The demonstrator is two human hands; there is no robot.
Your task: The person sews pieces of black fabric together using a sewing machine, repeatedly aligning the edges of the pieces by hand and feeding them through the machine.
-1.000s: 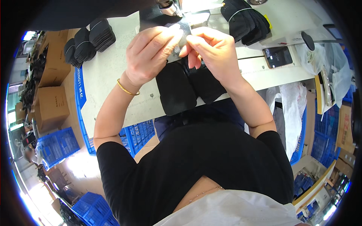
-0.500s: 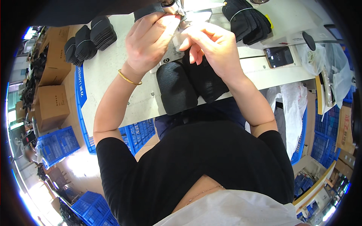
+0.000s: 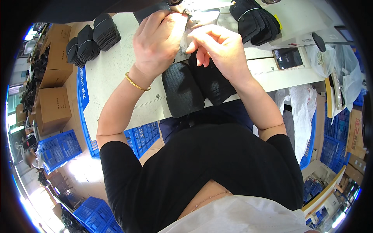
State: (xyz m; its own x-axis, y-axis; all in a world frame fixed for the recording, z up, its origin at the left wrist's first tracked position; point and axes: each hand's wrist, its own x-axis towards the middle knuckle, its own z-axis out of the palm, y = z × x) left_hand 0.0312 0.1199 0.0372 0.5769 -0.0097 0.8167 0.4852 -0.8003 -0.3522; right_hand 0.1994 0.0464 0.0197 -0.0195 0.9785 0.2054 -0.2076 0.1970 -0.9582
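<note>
At the sewing machine's metal needle end, my left hand is closed, its fingertips bunched just under it. What those fingers hold is too small or hidden. My right hand pinches thumb against forefinger a little to the right; anything between them cannot be made out. Below the hands, a stack of black rounded fabric pieces lies at the table's near edge, beside a second black stack partly under my right hand. Another dark piece shows behind my left hand.
Tied black bundles sit at the table's far left, and another banded bundle lies right of the needle. A phone rests on the right, near a clear plastic bag. Blue crates and cardboard boxes stand left.
My left hand has shifted slightly right and turned, its wrist and bracelet moving with it. The right hand stays almost in place, still pinched.
</note>
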